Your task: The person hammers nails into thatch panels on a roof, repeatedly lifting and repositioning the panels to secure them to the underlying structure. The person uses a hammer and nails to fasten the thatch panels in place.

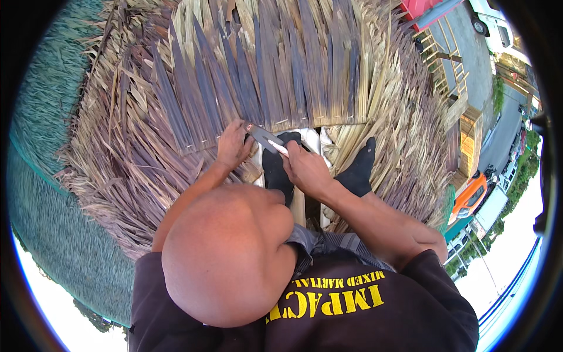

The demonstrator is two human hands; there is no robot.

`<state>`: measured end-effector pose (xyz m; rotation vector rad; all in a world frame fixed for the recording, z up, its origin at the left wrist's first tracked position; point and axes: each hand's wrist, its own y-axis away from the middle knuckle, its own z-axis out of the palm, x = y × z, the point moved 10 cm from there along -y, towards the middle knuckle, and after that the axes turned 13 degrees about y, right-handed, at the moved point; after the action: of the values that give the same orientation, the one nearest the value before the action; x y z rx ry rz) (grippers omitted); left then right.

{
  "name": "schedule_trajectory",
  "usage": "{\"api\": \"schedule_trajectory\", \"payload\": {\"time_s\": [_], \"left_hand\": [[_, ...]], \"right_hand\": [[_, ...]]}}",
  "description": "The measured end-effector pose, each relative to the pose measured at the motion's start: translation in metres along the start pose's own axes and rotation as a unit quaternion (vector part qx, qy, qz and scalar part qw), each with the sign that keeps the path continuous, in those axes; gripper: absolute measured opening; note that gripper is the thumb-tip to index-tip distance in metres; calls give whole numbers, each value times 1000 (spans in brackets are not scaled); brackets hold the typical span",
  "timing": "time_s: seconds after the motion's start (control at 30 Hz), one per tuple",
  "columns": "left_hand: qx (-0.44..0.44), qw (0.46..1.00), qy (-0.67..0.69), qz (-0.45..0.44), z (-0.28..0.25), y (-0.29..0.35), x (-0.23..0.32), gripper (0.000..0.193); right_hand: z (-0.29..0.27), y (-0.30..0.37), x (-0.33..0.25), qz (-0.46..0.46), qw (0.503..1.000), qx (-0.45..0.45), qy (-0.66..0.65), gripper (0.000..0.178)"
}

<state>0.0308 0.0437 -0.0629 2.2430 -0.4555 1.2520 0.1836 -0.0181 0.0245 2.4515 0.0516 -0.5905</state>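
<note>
My right hand is closed round the pale handle of a hammer tacker, a long grey tool with a red mark at its head. The head points up and left, close to the fingers of my left hand. My left fingers are bent and pinch at the lower edge of a palm thatch panel. Short pale stitches run along that edge. Between my arms, my dark-socked feet rest on the roof, beside pale framing and a dark gap.
Dry loose thatch slopes away around me. Green-blue thatch covers the roof at left. At right stand a wooden ladder-like frame, an orange vehicle and a road far below.
</note>
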Motion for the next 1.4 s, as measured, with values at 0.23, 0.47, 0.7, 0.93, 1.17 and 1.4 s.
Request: {"api": "schedule_trajectory", "payload": {"time_s": [0.23,0.47,0.7,0.93,1.17,1.4], "left_hand": [[52,990,113,-72,-13,-4,-18,28],[83,958,215,-172,-12,-5,-49,32],[82,969,198,-126,-16,-4,-50,29],[133,981,127,-64,-22,-6,-40,28],[126,977,143,-91,-21,3,-32,26],[60,975,162,-141,-17,-15,-43,29]], "right_hand": [[-3,2,6,38,999,13,-37,21],[-8,-9,1,49,998,-9,-41,20],[-45,-7,-25,-77,995,69,-8,28],[-79,1,-41,-196,958,207,-40,21],[-27,-11,0,-30,999,18,6,22],[-16,-19,-7,23,985,-135,104,23]]}}
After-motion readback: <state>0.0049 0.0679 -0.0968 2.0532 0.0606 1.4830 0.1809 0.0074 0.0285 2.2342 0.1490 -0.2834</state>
